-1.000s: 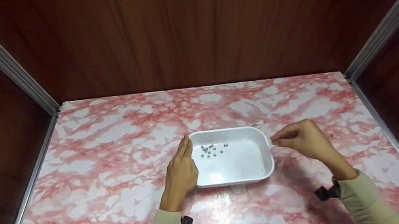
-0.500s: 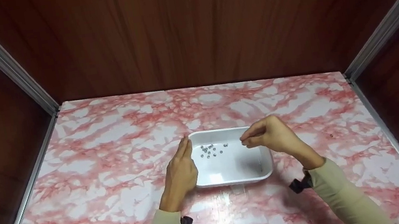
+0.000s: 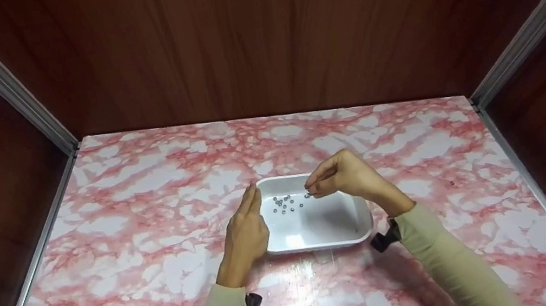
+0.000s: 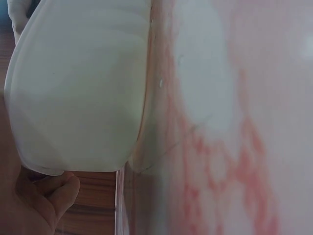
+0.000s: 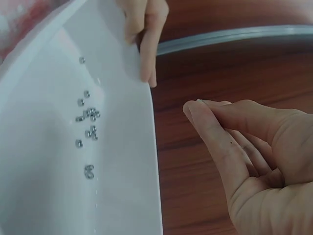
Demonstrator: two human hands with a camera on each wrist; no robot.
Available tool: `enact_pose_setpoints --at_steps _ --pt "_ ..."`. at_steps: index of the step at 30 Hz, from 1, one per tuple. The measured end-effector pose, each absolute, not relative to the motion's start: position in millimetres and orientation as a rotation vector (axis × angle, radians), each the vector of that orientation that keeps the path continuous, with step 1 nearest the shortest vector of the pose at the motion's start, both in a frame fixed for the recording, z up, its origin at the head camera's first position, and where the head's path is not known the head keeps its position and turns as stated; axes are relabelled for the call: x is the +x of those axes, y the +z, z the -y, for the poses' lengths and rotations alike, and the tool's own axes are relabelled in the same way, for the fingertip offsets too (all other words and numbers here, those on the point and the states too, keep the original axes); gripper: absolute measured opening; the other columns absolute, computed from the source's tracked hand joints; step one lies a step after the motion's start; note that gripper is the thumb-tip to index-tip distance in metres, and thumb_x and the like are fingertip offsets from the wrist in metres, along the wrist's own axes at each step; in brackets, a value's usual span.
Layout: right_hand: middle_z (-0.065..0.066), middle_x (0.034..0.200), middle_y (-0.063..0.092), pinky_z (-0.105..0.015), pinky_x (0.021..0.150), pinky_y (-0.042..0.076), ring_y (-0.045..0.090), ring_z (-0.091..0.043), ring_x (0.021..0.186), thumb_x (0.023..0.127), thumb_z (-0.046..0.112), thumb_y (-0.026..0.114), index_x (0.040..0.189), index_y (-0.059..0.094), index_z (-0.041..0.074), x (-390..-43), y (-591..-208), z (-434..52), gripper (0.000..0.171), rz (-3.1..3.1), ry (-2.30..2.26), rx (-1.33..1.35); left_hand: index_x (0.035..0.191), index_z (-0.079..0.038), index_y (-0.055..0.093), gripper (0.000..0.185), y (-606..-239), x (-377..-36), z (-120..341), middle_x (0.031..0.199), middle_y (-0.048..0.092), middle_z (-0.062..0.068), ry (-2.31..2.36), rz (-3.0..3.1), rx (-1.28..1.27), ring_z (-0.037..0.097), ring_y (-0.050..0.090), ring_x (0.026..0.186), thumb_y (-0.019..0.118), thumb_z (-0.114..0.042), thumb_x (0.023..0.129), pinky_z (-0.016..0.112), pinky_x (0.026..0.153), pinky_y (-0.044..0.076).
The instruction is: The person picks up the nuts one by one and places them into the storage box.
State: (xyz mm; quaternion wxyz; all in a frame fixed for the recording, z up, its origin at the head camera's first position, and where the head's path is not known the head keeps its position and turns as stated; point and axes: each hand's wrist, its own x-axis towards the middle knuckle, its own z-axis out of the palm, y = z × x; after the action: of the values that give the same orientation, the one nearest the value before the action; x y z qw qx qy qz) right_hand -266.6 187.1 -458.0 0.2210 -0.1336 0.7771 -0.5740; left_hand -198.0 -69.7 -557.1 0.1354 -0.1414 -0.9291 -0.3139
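A white rectangular tray (image 3: 320,246) stands on the table, with several small shiny metal nuts (image 3: 284,204) lying loose towards its left end. My left hand (image 3: 243,234) holds the tray at its left end; in the left wrist view curled fingers (image 4: 63,196) touch the tray's lip. Over the tray's far wall, my right hand (image 3: 345,178) brings thumb and forefinger together in a pinch. A tiny glint shows at those fingertips (image 5: 193,110) in the right wrist view, seemingly a nut, mostly hidden. Just below them in the head view lie nuts inside the tray.
The table top (image 3: 148,194) has a red and white marbled pattern. Dark wood panels (image 3: 255,41) enclose it at the back and both sides, with metal strips at the corners. A tiny dark speck (image 3: 452,183) lies to the right of the tray.
My right hand has moved left from beside the tray's right end to over the tray, its fingertips still pinched. My left hand and the tray have stayed in place.
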Motion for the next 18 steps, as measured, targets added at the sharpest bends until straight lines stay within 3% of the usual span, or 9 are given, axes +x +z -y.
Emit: enact_pose_setpoints --at_steps 9,18 --pt "-0.027 0.100 0.079 -0.038 0.081 0.067 0.082 -0.021 0.082 0.090 -0.006 0.073 0.104 0.077 -0.012 -278 -461 -160 0.016 -2.076 -1.554 -0.410 0.153 0.008 0.047 0.051 -556 -199 69 0.166 0.043 0.021 -0.897 2.716 -0.380 0.034 0.045 0.153 0.044 -0.002 0.103 0.047 0.114 0.051" --pt "-0.024 0.097 0.080 -0.041 0.082 0.066 0.082 -0.033 0.090 0.089 -0.004 0.077 0.101 0.079 -0.009 -285 -474 -137 0.013 -2.123 -1.447 -0.444 0.154 0.007 0.046 0.051 -555 -198 69 0.167 0.042 0.020 -0.917 2.732 -0.378 0.035 0.044 0.154 0.044 -0.003 0.104 0.048 0.115 0.050"
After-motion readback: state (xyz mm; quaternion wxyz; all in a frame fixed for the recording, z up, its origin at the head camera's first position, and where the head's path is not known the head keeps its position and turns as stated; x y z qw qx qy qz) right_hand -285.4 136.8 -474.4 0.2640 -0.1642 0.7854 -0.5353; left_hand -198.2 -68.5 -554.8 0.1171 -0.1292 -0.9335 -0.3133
